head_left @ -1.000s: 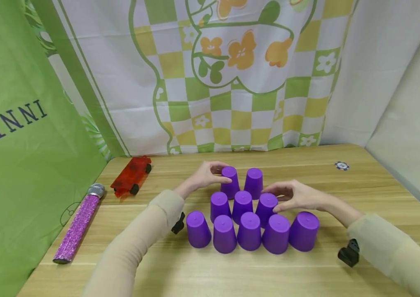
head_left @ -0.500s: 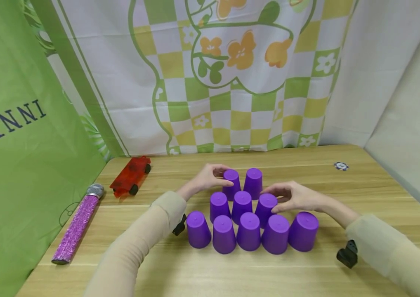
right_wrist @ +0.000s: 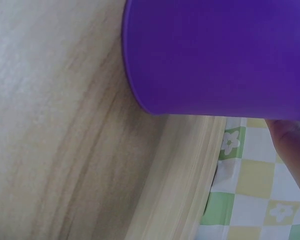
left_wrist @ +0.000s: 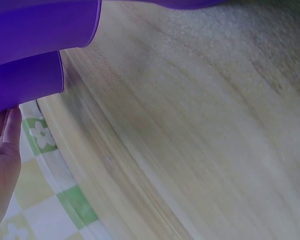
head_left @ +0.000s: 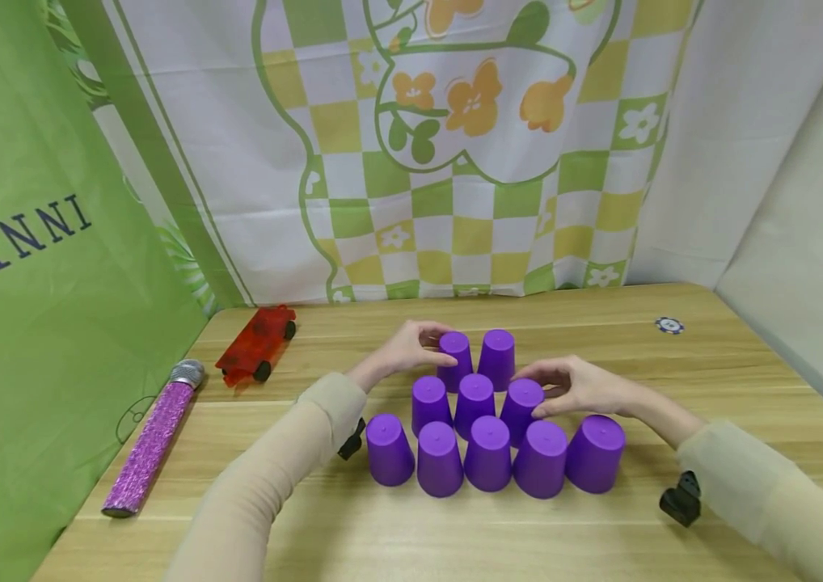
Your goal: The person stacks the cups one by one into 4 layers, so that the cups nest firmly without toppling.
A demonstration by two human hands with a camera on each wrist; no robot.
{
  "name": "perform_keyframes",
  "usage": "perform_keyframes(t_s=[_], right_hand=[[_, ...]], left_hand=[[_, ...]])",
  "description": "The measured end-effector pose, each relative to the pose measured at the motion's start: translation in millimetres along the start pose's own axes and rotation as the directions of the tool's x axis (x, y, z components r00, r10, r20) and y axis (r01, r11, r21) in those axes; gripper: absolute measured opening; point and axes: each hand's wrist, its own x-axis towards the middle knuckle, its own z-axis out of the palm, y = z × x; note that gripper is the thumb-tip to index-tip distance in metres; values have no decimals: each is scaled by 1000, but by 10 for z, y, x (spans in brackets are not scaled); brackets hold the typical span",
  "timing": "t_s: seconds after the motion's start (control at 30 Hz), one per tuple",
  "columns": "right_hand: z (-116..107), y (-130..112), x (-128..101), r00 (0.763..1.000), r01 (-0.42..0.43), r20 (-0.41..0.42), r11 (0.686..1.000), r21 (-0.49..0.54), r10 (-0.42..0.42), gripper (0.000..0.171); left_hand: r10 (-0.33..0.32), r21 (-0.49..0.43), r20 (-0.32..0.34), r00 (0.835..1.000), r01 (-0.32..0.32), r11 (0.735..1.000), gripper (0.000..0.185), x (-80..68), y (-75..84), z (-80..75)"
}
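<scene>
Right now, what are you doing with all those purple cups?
A person is arranging upside-down purple cups in rows on a wooden table. The left hand grips the back-left cup, and the right hand holds the right cup of the middle row. Five cups stand in front, three in the middle, two behind. A glittery microphone and a red toy car lie off to the left.

Ten smooth, matt purple plastic cups (head_left: 488,453) stand on a pale wooden table (head_left: 601,533) with visible grain, beside a glittery purple microphone (head_left: 151,440), a translucent red plastic toy car (head_left: 256,345) and printed cloth backdrops (head_left: 455,145).
</scene>
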Motion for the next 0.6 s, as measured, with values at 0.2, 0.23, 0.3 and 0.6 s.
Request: perform_keyframes(t_s=[0.2,0.23,0.3,0.6], right_hand=[[5,1,4,1000,2,-3,1000,13,-2,54],[4,2,3,1000,3,-5,1000,15,-3,54],[1,0,-2,1000,2,-10,1000,19,-2,53],[-57,-15,-86,998,-15,-64,1000,-6,15,47]], left_hand=[[-7,13,35,999,7,1000,55,-44,-6,-58],[-5,22,37,999,4,1000,55,-55,-3,-74],[-1,42,38,999,-1,999,54,-79,0,-110],[12,44,28,1000,-14,999,50,-272,-57,-315]])
